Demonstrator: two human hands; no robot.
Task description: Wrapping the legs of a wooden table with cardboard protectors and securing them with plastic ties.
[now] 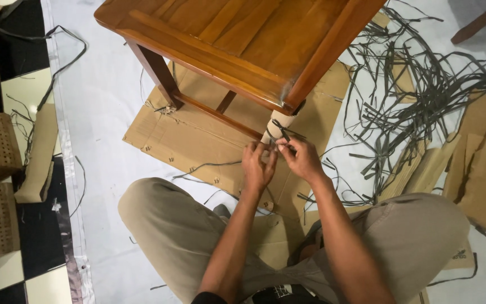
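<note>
Both of your hands are working at the wrapped leg [277, 128] of the wooden table [243, 39], just below its near corner. Your left hand [259, 165] is curling its fingers closed against the pale paper wrapping at the bottom of that leg, pressing it in place. Your right hand [299, 157] is pinching a dark grey strap [281, 130] that is crossing over the wrapping, thumb and fingers closed on it. The two hands are touching or nearly so, right in front of the leg. You are sitting cross-legged on the floor, your knees spreading to either side. The table is standing on a flattened cardboard sheet [198, 135] laid over a white floor covering [102, 112]. Many loose grey strips [412, 95] are lying tangled to the right of the table, well apart from your hands.
</note>
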